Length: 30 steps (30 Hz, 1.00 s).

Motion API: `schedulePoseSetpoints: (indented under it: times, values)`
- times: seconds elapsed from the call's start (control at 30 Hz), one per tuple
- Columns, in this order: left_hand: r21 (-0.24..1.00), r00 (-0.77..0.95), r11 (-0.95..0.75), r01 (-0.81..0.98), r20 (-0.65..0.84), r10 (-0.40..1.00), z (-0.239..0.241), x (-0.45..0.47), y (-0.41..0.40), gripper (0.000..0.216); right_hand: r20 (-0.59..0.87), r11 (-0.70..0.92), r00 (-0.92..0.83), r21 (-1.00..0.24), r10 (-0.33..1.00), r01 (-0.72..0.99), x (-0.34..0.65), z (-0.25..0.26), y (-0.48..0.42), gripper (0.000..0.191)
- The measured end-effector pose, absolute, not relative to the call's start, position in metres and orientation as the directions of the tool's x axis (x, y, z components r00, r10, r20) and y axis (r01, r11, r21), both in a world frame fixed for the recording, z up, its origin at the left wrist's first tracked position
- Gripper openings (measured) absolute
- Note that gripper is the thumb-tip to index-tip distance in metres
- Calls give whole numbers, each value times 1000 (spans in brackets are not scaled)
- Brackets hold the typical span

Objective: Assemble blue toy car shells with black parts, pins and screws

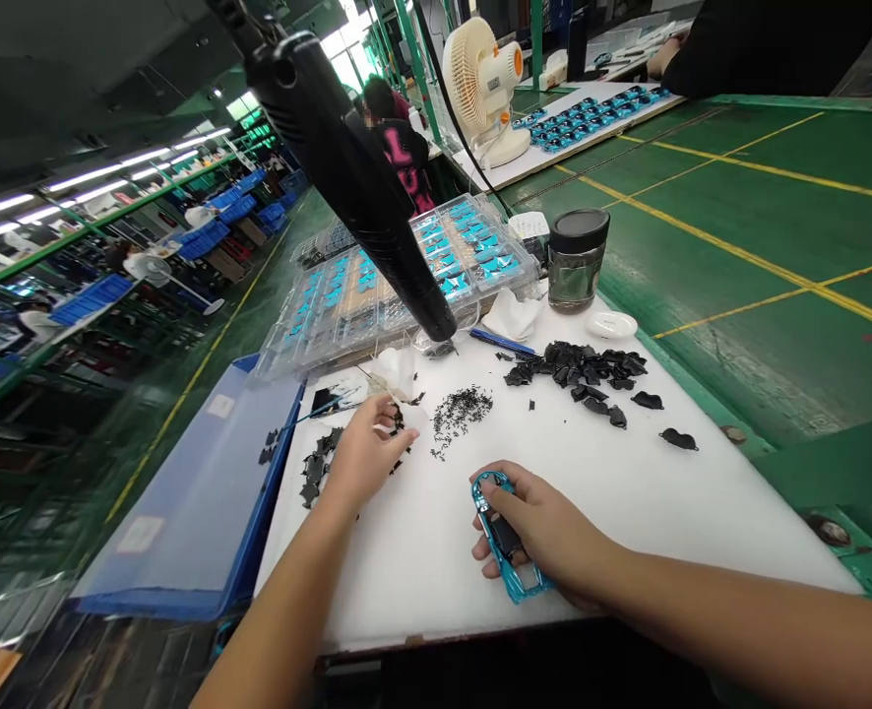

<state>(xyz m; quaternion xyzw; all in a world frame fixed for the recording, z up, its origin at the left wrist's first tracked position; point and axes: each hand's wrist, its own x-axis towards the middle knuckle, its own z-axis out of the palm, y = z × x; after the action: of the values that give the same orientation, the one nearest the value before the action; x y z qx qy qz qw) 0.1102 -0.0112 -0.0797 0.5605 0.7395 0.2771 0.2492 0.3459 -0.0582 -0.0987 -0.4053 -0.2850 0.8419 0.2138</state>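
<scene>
- Factory hall (pixel 141 197) with long rows of benches and blue crates at 9 o'clock; a person in a dark top with a pink print (pixel 406 162) stands at 12 o'clock, and a co-worker's hand (pixel 663 59) rests at 1 o'clock.
- White work sheet (pixel 628 537) on a green bench (pixel 731 197) gives a pale ground against which dark parts stand out.
- Blue plastic tray (pixel 192 502) lies at 9 o'clock, beside the sheet and within easy reach.
- Clear blister trays (pixel 472 246) holding shiny blue parts are stacked at 11 o'clock, at the sheet's far edge.
- Black power tool (pixel 347 177), probably an electric screwdriver, hangs from above at 12 o'clock, which keeps it off the sheet.
- Glass jar with a black lid (pixel 578 258) stands at 1 o'clock, clear of the hands.
- Black moulded pieces (pixel 576 369) are spread at 2 o'clock; a smaller group (pixel 316 471) lies by the left hand.
- Tiny black screws (pixel 460 414) form a loose heap at centre, between the hands.
- Right hand (pixel 546 527): fingers wrap a blue chrome car-body shell (pixel 496 566), steadying it against the sheet at 5 o'clock.
- Left hand (pixel 366 455): fingers curl at 8 o'clock over small dark items; what they pinch cannot be told.
</scene>
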Motion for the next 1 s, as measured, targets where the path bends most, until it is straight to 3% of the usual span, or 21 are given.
schedulePoseSetpoints:
  times: [0.23, 0.4, 0.53, 0.67, 0.8, 0.87, 1.0]
  values:
    - [715, -477, 260, 649, 117, 871, -71, 66, 23, 58, -564, -763, -588, -629, 580, -150, 346, -105, -59, 29]
    - [714, -483, 249, 655, 142, 864, -74, 71, 51, 41, -560, -761, -589, -631, 583, -153, 346, -107, -59, 27]
    - [697, -508, 205, 687, 259, 821, -55, 73, 40, 32, -557, -767, -600, -623, 574, -155, 346, -107, -59, 23]
    - [714, -548, 45, 698, 493, 675, -30, 75, 9, 23, -566, -771, -589, -616, 576, -161, 345, -105, -58, 19]
    - [749, -555, -344, 566, 655, 513, -30, 99, -16, 17, -548, -757, -600, -634, 583, -156, 345, -104, -58, 10]
    - [754, -507, -498, 428, 656, 559, -40, 119, -25, 21, -537, -752, -610, -640, 582, -154, 346, -104, -57, 8]
    - [812, -261, -536, 230, 582, 770, -63, 154, -35, 17, -547, -759, -614, -637, 569, -135, 346, -105, -58, 7]
